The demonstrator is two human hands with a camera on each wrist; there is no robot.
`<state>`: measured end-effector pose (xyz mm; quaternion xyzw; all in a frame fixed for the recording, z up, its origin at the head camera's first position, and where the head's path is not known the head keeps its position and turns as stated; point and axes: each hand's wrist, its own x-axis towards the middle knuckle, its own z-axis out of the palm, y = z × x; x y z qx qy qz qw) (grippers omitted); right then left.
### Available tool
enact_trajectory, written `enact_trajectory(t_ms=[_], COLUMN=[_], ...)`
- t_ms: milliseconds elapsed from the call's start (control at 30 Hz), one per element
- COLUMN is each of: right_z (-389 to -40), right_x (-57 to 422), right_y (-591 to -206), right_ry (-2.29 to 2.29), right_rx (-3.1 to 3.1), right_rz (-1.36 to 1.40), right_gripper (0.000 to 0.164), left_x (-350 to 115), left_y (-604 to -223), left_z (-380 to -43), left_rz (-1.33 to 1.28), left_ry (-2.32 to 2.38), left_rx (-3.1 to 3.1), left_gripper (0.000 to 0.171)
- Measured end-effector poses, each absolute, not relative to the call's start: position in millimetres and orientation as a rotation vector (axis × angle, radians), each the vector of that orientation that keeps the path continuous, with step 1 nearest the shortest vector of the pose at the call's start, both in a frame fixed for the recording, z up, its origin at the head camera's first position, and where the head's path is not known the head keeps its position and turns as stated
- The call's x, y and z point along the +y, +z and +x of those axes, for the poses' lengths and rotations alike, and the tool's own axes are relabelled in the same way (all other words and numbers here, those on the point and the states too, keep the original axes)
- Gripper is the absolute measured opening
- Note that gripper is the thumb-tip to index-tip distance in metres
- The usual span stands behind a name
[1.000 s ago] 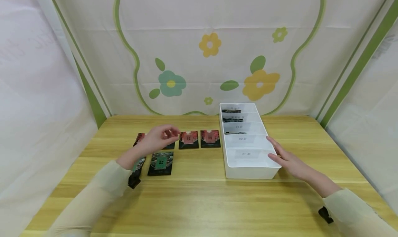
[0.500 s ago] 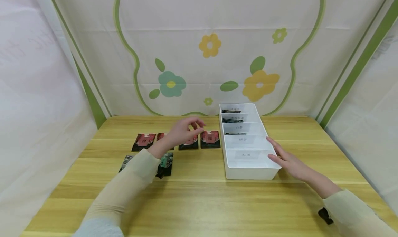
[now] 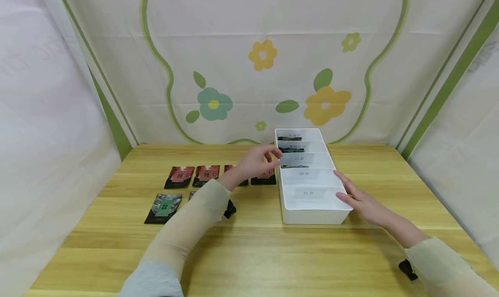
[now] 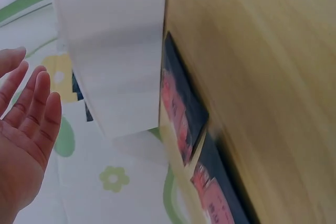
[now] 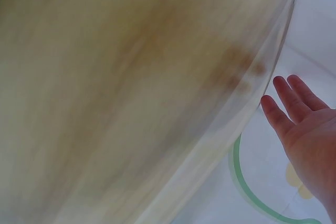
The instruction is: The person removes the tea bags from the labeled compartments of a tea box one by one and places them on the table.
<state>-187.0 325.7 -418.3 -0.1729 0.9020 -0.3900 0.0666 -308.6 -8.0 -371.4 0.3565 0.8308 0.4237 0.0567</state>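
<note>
My left hand [image 3: 261,160] hovers at the left rim of a white divided box [image 3: 317,216], its fingers loosely bent with nothing between them. In the left wrist view this hand [image 4: 26,129] shows relaxed fingers beside the box wall [image 4: 118,51]. My right hand [image 3: 362,206] rests its fingertips on the box's right rim; the right wrist view shows its fingers [image 5: 291,106] straight. Dark sachets [image 3: 295,166] lie in the three far compartments; the two near ones carry only labels [image 3: 308,193]. Close under my left hand is a red-and-black sachet [image 3: 263,179].
Several red-and-black sachets [image 3: 179,177] form a row left of the box. Nearer lie green-and-black sachets [image 3: 163,208], partly covered by the left sleeve. A black packet [image 3: 407,269] shows beside the right sleeve. A flowered cloth [image 3: 234,72] hangs behind the table.
My left hand has moved right, from over the row of red sachets to the box's left rim, uncovering the left sachets. My right hand has stayed on the box's rim.
</note>
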Motion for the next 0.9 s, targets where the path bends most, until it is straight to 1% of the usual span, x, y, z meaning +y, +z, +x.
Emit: enact_trajectory(t_ms=[133, 333, 900], right_z=[-187.4, -187.9, -187.0], right_x=[326.2, 327.4, 326.7], right_y=[-419.8, -420.5, -419.9], right_ry=[-1.174, -1.180, -1.204], right_rx=[2.723, 2.722, 2.709], right_rz=[-0.512, -0.501, -0.508], right_gripper=[0.066, 0.065, 0.066], left_x=[1.7, 11.4, 24.5], left_y=[-379.5, -389.0, -394.8], left_z=[-312.2, -321.1, -327.2], left_rz=[1.021, 1.036, 1.003], left_ry=[1.259, 1.229, 1.142], left_rx=[2.500, 2.541, 2.672], left_gripper=[0.017, 0.014, 0.009])
